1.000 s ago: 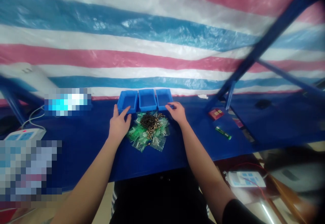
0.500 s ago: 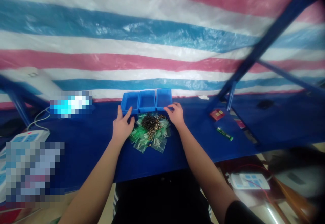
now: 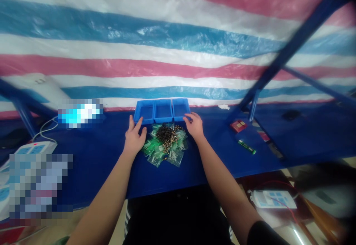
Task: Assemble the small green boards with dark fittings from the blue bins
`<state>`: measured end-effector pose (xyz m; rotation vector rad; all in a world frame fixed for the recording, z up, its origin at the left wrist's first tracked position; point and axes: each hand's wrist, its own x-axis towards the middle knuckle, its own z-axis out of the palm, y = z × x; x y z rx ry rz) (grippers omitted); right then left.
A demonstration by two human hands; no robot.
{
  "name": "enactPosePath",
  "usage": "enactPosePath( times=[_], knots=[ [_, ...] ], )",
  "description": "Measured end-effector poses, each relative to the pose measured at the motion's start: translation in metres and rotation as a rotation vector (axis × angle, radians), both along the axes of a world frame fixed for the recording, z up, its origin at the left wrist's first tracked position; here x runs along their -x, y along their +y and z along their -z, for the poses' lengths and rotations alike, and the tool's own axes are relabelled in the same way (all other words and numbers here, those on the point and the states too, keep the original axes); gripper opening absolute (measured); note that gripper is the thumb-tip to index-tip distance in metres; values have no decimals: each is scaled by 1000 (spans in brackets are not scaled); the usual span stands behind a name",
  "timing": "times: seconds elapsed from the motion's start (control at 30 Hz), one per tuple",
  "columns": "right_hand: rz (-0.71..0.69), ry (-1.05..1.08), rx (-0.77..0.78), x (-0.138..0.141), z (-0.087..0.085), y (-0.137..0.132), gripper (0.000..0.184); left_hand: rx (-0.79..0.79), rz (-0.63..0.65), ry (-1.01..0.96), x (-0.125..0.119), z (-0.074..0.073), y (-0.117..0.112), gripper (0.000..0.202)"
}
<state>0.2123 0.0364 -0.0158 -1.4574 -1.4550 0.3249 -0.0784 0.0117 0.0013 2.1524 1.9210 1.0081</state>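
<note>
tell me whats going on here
A person has both bare hands resting on a blue-topped table, and neither hand is holding anything. The left hand lies just left of a heap of small metal parts, which sits on a spread of small clear and green plastic packets. The right hand lies to the heap's right, its fingertips close to the front of three blue plastic bins lined up in a row.

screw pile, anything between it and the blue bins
Nothing visible blocks the way from the screw pile to the middle blue bin. The right hand sits at the right bin's front corner, partly in that path.
</note>
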Motion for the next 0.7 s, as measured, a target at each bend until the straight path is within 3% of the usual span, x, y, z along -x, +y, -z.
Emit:
enactPosePath(
  times=[0.1,0.17,0.27,0.37,0.53,0.7],
  knots=[
    [122,-90,-46,2,-5,-5,28,-118,-50,8,-7,-12,-18,49],
    [153,-90,-64,5,-10,-9,28,-131,22,79,-16,-21,-39,48],
    [23,-46,-70,12,-16,-16,23,3,249,256,-32,-27,-72,56],
    [-173,-77,-51,20,-18,-20,22,85,361,354,-46,-20,-91,72],
    [-292,-112,-16,29,-14,-22,25,108,315,351,-55,-3,-86,65],
    [-344,-161,51,29,-9,-18,27,133,272,306,-61,-1,-71,66]
  ],
)
